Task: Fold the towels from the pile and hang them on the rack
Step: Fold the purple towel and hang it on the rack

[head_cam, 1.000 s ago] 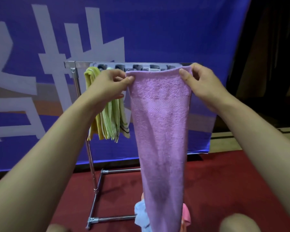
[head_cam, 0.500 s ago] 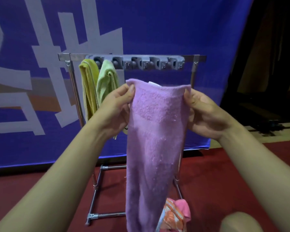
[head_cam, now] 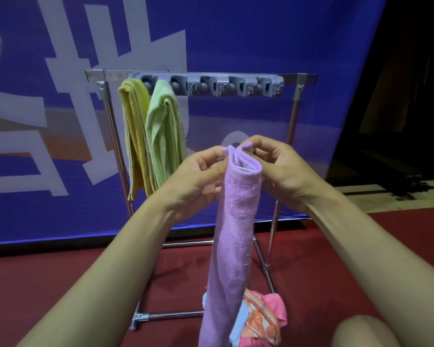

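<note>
Both hands, left hand [head_cam: 198,174] and right hand [head_cam: 283,169], are pinching the folded purple towel [head_cam: 232,234] top between fingertips, towel hanging below fingers, rack [head_cam: 201,77] standing beyond them.

A large blue fabric banner with pale grey characters [head_cam: 211,41] hangs upright. Below it lies the dark red carpet floor [head_cam: 60,284]; right of it, a dark doorway [head_cam: 406,83].

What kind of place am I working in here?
Probably a staged indoor setup, not a home: a big blue printed banner as backdrop, red floor covering, and a freestanding metal towel rack on it.
</note>
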{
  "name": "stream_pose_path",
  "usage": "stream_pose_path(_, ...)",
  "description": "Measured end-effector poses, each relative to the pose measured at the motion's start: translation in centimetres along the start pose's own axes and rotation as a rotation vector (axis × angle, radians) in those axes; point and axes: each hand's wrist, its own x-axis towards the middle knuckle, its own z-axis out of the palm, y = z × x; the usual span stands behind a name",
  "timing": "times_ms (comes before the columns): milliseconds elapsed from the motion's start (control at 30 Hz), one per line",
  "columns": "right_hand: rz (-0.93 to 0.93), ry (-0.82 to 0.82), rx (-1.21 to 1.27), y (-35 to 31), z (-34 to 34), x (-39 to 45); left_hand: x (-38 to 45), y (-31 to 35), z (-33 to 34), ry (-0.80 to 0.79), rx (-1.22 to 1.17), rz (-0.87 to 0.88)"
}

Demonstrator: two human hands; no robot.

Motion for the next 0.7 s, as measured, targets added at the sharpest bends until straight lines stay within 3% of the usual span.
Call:
stream_pose_path(167,0.048,-0.059,-0.002,0.6,0.1,-0.1,-0.4,-0.4,-0.9,-0.02,-0.069,0.005)
stream_pose_path(367,0.291,-0.15,-0.22,1.2,-0.3,0.2,-1.4,-0.8,-0.7,-0.105,-0.03,-0.016)
stream_pose_path(467,0.332,-0.075,-0.208,1.5,-0.4,0.2,-1.5,-0.8,-0.9,-0.05,-0.054,-0.002)
stream_pose_path(567,0.3,0.06,-0.284,1.6,-0.1,-0.1,-1.3,-0.9,-1.0,0.106,-0.025,0.045)
stream_pose_path(700,0.253,0.183,-0.185,1.3,0.0,-1.3,-1.2,-0.7,-1.5,0.24,0.154,0.127)
